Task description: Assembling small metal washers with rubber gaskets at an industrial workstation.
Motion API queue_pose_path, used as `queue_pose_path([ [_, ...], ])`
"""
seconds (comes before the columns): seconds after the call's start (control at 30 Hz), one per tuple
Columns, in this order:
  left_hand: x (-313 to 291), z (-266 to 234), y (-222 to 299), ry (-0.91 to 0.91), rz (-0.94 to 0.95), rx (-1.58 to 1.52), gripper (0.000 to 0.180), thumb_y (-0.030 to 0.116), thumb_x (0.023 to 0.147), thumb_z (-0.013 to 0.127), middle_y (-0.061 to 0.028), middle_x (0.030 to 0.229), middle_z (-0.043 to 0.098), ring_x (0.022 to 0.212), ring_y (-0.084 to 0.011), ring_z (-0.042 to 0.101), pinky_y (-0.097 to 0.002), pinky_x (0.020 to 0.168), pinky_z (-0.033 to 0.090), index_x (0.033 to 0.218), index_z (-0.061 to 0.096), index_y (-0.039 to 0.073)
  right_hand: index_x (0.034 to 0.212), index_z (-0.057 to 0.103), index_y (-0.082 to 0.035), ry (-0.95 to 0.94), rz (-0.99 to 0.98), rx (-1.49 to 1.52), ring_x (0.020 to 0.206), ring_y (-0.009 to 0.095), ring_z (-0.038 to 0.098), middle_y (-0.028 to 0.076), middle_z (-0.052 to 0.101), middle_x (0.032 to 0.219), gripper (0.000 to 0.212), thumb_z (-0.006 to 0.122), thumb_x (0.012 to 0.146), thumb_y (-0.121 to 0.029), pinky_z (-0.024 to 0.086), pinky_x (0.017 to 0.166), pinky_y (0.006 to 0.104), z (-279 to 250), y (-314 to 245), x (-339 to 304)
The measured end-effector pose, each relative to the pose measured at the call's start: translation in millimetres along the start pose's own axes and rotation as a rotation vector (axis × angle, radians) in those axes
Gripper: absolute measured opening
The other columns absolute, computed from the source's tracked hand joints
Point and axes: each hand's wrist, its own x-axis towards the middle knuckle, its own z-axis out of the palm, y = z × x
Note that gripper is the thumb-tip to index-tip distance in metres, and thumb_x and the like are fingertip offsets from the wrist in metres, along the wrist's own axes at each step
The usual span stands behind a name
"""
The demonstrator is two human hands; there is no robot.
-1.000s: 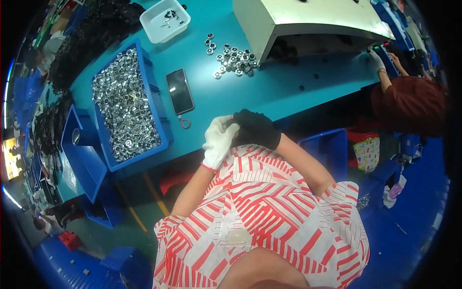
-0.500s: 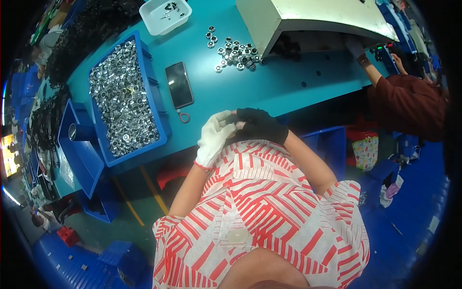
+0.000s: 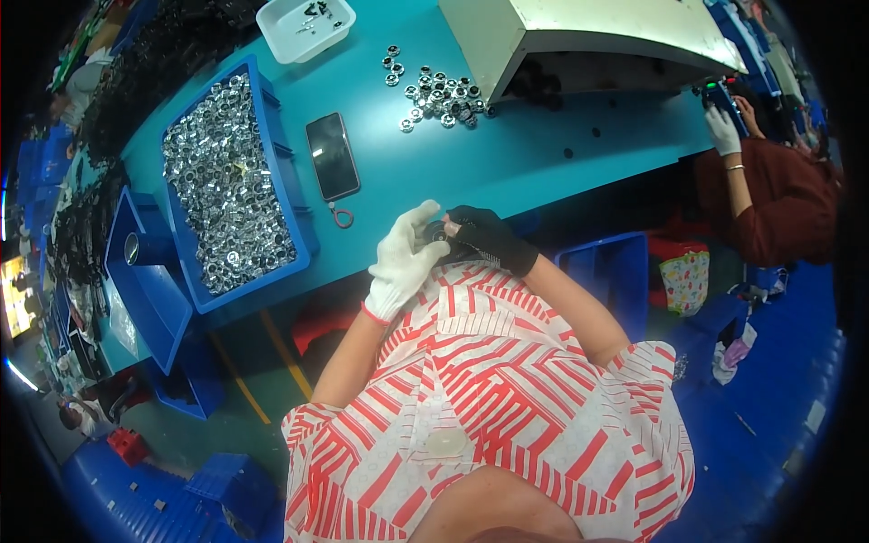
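Note:
In a white glove, my left hand is closed around a small dark round part, held between thumb and fingers. From the other side comes my right hand, in a black glove with bare fingertips. Its fingers are bent and pressed against the same part, whose details are too small to make out. Both hands are in front of my body, just off the near edge of the teal table. Loose silver-and-black ring-shaped parts lie farther off on the table.
A blue crate full of shiny ring parts stands left, beside a phone. A white tray holds small black pieces. The pale metal housing stands far right. Another person's white-gloved hand is beyond it.
My left fingers have opened out somewhat around the dark round part, which now shows between my hands. The other person's gloved hand has come out from under the housing, toward the far right.

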Motion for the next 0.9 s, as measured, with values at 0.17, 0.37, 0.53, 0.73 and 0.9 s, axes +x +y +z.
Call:
queue_pose_path([
  [0.17,0.7,2.2,6.8,-0.026,-0.009,0.188,0.056,-0.008,0.079,0.059,-0.0165,0.123,0.053,0.104,-0.0176,0.059,-0.0265,0.085,0.05,0.131,0.038,-0.005,0.098,0.063,-0.004,0.095,-0.28,-0.616,0.082,0.017,0.061,0.008,0.064,0.09,0.024,0.063,0.086,-0.026,0.047,0.072,0.0296,10.3,-20.0,-3.6],
  [0.37,-2.5,8.9,0.0,0.036,-0.06,-0.219,0.055,-0.01,0.078,0.058,-0.0134,0.117,0.057,0.104,-0.0172,0.06,-0.0254,0.083,0.051,0.129,0.041,-0.003,0.093,0.065,-0.005,0.143,-0.315,-0.643,0.076,0.019,0.062,0.01,0.064,0.084,0.02,0.063,0.085,-0.024,0.048,0.069,0.0301,13.3,-16.3,-4.2],
  [0.53,-8.9,4.6,-8.6,0.03,0.151,0.171,0.049,-0.007,0.079,0.058,-0.0124,0.113,0.06,0.101,-0.0166,0.06,-0.0253,0.079,0.051,0.126,0.044,-0.006,0.093,0.065,-0.003,0.053,-0.08,-0.341,0.071,0.012,0.061,0.007,0.064,0.08,0.021,0.063,0.087,-0.023,0.048,0.065,0.0273,10.5,-18.2,-6.8],
  [0.73,-1.2,2.8,-0.7,-0.01,-0.07,-0.236,0.053,0.0,0.083,0.059,-0.0147,0.108,0.06,0.093,-0.0178,0.061,-0.0274,0.077,0.051,0.13,0.036,-0.009,0.098,0.062,-0.002,0.065,-0.076,-0.204,0.073,0.012,0.06,0.005,0.062,0.083,0.019,0.062,0.087,-0.018,0.048,0.066,0.0254,9.3,-17.3,-5.9],
  [0.9,-1.6,-2.6,-10.1,-0.084,-0.204,-0.597,0.051,0.004,0.085,0.055,-0.0136,0.11,0.056,0.094,-0.0177,0.061,-0.0289,0.083,0.054,0.131,0.036,-0.009,0.112,0.055,-0.005,0.045,-0.639,-0.654,0.09,0.019,0.059,0.009,0.054,0.104,0.033,0.066,0.081,-0.011,0.049,0.074,0.0294,7.6,-10.8,-9.8],
])
